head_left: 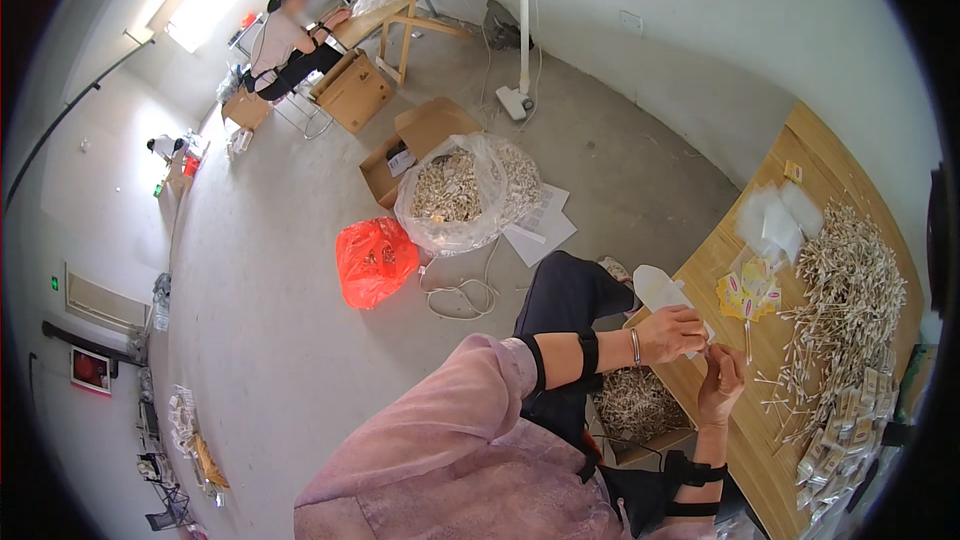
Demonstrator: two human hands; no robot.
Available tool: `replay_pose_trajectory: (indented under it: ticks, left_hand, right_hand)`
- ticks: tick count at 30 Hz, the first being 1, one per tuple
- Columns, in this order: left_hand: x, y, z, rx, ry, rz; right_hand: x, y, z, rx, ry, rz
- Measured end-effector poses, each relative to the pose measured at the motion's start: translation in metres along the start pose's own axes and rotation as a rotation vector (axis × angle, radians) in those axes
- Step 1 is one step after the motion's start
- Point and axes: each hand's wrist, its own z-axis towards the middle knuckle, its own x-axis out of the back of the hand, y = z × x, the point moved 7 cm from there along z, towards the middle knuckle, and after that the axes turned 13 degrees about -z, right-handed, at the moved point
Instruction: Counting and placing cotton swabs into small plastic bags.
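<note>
In front of me, at the edge of the wooden table (735, 330), my left hand (672, 333) is closed on a small white translucent plastic bag (657, 290). The bag sticks out past the fingers, away from me. My right hand (722, 382) is pinched close beside the left fingertips, at the near end of the bag. What sits in that pinch is too small to tell. Several yellow and white cards (748, 290) lie on the tabletop beyond the hands. To their right spreads a big heap of cotton swabs (845, 290).
Flat clear bags (775, 220) lie beyond the cards; filled packets (850, 430) pile up at the near right. Under the table stands a box of swabs (640, 405). On the floor are a red bag (375, 260), a large clear sack (450, 195) and a cardboard box (385, 165). Another person (290, 40) sits far off.
</note>
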Motion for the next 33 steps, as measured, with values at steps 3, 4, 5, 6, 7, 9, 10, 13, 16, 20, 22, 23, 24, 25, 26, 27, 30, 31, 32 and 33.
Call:
replay_pose_trajectory:
  ticks: [3,4,5,6,7,9,10,13,16,20,22,23,24,25,26,27,30,31,32,33]
  left_hand:
    - [-0.002,0.003,0.005,-0.065,-0.004,0.125]
    - [-0.002,0.009,0.005,-0.086,0.002,0.199]
    - [0.000,0.012,0.005,-0.085,0.005,0.201]
    - [0.001,0.014,0.006,-0.088,0.004,0.212]
    - [0.003,0.015,0.007,-0.092,-0.001,0.221]
    - [0.008,0.015,0.011,-0.116,0.027,0.207]
    - [0.010,0.018,0.013,-0.141,0.058,0.195]
    - [0.006,0.018,0.001,-0.081,0.021,0.163]
    - [0.004,0.014,0.003,-0.069,0.000,0.180]
    - [0.001,0.010,0.000,-0.078,-0.006,0.202]
    - [0.002,0.011,0.001,-0.089,0.032,0.224]
    - [0.001,0.011,0.001,-0.084,0.030,0.222]
    - [0.000,0.012,0.001,-0.081,0.032,0.224]
    - [0.001,0.013,0.000,-0.077,0.035,0.231]
    - [0.002,0.012,0.000,-0.073,0.034,0.232]
    - [0.002,0.012,0.001,-0.072,0.013,0.250]
    - [-0.006,0.011,-0.007,-0.052,-0.020,0.250]
    - [-0.009,0.010,-0.006,-0.040,-0.030,0.229]
    - [-0.008,0.010,-0.003,-0.049,-0.026,0.227]
    - [-0.005,0.010,-0.001,-0.056,-0.005,0.225]
  right_hand:
    - [0.002,-0.002,-0.001,0.081,0.041,-0.159]
    - [0.001,-0.002,-0.001,0.085,0.040,-0.158]
    - [-0.001,-0.002,-0.001,0.081,0.042,-0.151]
    - [-0.002,-0.002,-0.002,0.076,0.043,-0.145]
    - [0.000,-0.005,0.000,0.074,0.043,-0.144]
    - [0.006,-0.010,0.002,0.080,0.045,-0.148]
    - [0.006,-0.009,0.001,0.079,0.043,-0.147]
    - [0.002,-0.007,-0.002,0.104,0.022,-0.135]
    - [0.000,-0.005,-0.001,0.095,0.023,-0.161]
    - [0.006,-0.012,0.001,0.142,0.030,-0.195]
    - [0.006,-0.011,-0.001,0.162,0.035,-0.188]
    - [0.005,-0.010,-0.002,0.190,0.034,-0.194]
    - [0.005,-0.010,-0.003,0.217,0.033,-0.202]
    - [0.004,-0.010,-0.002,0.216,0.031,-0.198]
    - [0.003,-0.012,-0.002,0.227,0.040,-0.233]
    - [0.003,-0.015,-0.001,0.238,0.050,-0.269]
    - [0.000,-0.012,-0.006,0.187,0.053,-0.248]
    - [-0.001,-0.010,-0.007,0.190,0.057,-0.256]
    - [-0.001,-0.010,-0.008,0.200,0.062,-0.258]
    - [0.000,-0.011,-0.008,0.210,0.066,-0.259]
